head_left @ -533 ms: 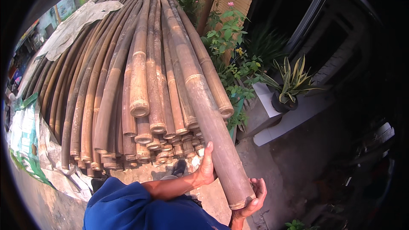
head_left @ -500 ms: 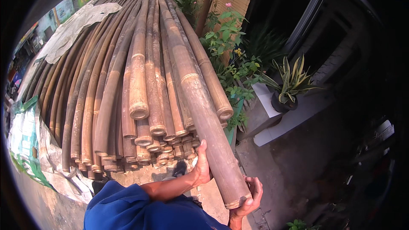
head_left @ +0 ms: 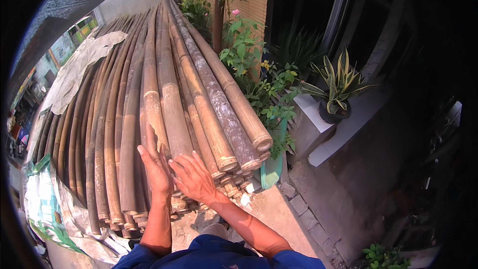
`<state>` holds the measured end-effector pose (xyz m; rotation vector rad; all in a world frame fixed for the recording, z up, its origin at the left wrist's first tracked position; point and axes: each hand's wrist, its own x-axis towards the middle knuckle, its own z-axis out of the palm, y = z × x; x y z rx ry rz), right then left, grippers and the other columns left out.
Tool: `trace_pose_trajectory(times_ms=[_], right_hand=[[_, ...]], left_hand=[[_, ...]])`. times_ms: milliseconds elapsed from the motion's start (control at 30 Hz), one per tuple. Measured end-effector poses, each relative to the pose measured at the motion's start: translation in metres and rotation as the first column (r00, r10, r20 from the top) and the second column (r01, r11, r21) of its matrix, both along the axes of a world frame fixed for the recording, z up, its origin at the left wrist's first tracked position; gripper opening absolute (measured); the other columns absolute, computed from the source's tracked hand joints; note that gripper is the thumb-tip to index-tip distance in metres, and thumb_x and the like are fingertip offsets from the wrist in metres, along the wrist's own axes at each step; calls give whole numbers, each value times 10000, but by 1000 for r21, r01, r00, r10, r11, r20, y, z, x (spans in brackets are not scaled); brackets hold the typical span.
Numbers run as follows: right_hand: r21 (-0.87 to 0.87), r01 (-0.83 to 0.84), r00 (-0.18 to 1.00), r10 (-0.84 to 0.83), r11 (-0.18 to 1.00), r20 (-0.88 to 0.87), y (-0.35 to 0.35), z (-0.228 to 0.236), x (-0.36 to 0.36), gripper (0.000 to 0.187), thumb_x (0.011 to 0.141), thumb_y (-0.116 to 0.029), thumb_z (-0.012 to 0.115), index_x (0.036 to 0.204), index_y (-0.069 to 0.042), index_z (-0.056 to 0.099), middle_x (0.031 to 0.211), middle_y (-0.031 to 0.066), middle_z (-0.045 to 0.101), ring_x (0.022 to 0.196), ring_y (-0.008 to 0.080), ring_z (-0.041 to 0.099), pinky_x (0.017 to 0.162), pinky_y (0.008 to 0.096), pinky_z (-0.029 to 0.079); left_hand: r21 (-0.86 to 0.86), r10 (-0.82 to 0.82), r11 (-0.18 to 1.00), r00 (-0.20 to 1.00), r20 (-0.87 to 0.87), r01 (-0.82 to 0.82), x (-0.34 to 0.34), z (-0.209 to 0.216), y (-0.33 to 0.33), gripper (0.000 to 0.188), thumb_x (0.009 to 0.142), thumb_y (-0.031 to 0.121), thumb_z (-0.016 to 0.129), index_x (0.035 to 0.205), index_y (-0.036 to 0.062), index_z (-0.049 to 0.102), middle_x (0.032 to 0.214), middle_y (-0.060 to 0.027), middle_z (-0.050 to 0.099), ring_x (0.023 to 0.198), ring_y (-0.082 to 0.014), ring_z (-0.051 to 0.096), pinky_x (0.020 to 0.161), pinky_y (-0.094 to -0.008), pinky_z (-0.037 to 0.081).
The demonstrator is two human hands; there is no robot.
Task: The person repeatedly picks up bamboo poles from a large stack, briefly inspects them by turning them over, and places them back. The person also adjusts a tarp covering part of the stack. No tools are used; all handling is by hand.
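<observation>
While both hands lie open with fingers spread, they rest side by side on the near end of one bamboo pole (head_left: pixel 172 114) at the top of the bamboo stack (head_left: pixel 109 134). The left hand (head_left: pixel 155 167) stands on edge against the pole's left flank; the right hand (head_left: pixel 195 178) lies palm down across its top, just beside the left. Neither hand is closed around anything.

That pole's long axis runs from the person away toward the far wall, its cut end toward the person and hidden under the hands, its far end lost among the other tips. It is thick, grey-brown and dry, with pale ringed nodes along its length. It lies parallel to its neighbours, touching them on both sides.

To its right, three thicker poles (head_left: pixel 226 114) end in round cut faces, the outermost the highest in view. A pale sheet (head_left: pixel 74 72) drapes over the stack's left side. A leafy shrub (head_left: pixel 249 60) stands just beside the stack's right edge, and a potted plant (head_left: pixel 336 89) sits on a white ledge (head_left: pixel 323 129), well apart from the hands.
</observation>
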<state>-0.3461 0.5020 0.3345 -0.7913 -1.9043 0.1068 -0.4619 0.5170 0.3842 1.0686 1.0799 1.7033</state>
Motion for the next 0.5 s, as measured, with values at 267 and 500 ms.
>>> trace_pose_trajectory(times_ms=[267,500], right_hand=[[-311,67,979,-122,948,-161,6,-35,54,480,945,-183,631,1351,57,537,1323,256,540,1226,412,544,1059,472,433],[-908,-313,618,-667,277,-416,-40,-107,87,575,980,-336,664,1349,78,511,1119,145,666,985,187,645,854,305,527]], left_hand=[[52,64,998,764,-642,-39,-3,-7,-13,578,987,386,608,1397,-16,542,1450,-213,516,1398,-312,439,1167,-419,304],[-250,-387,911,888,-250,327,39,-49,-29,378,971,204,661,1257,-40,616,1204,-130,656,1099,-170,619,946,-314,504]])
